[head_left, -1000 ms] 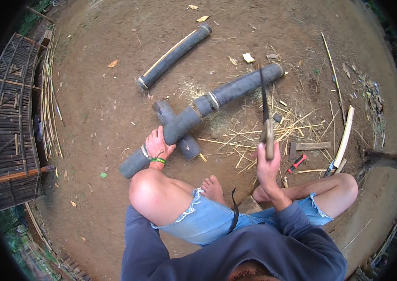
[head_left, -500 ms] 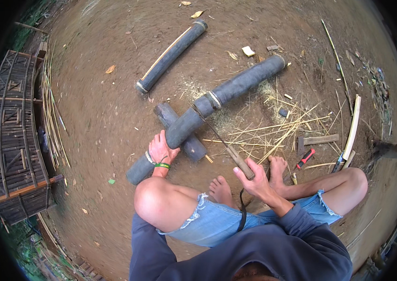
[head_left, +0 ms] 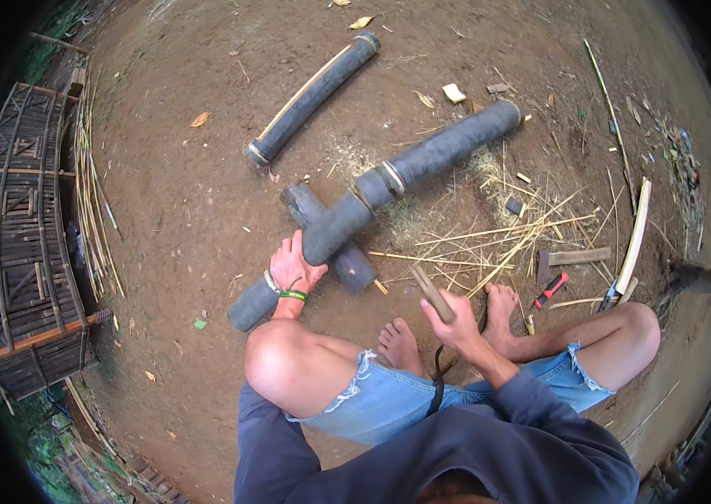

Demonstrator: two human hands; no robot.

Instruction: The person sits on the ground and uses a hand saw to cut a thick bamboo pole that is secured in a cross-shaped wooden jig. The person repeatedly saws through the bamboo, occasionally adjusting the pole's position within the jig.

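A thick dark bamboo pole (head_left: 448, 152) lies slantwise across a shorter dark log (head_left: 354, 269), its near end beside my left knee. My left hand (head_left: 294, 265) is wrapped over the pole near that end, below the log. A narrow cut mark (head_left: 360, 198) rings the pole just below a pale node. In my right hand (head_left: 457, 322) is the wooden handle of a saw (head_left: 431, 294), fist closed round it, in front of my feet. The saw's thin blade can hardly be made out now. A dark strap hangs below that hand.
Another bamboo length (head_left: 309, 101) with a split side lies farther off. Thin bamboo strips (head_left: 507, 244) and sawdust litter the ground at right. A wooden-handled hatchet (head_left: 578, 256), a red-and-black knife (head_left: 550, 289) and a pale split piece (head_left: 634, 235) lie near my right knee. A bamboo rack (head_left: 24, 227) stands at left.
The saw's blade, earlier seen reaching to the cut in the pole, no longer shows clearly. My right hand and handle have shifted slightly and tilted more upright. My left hand keeps its grip.
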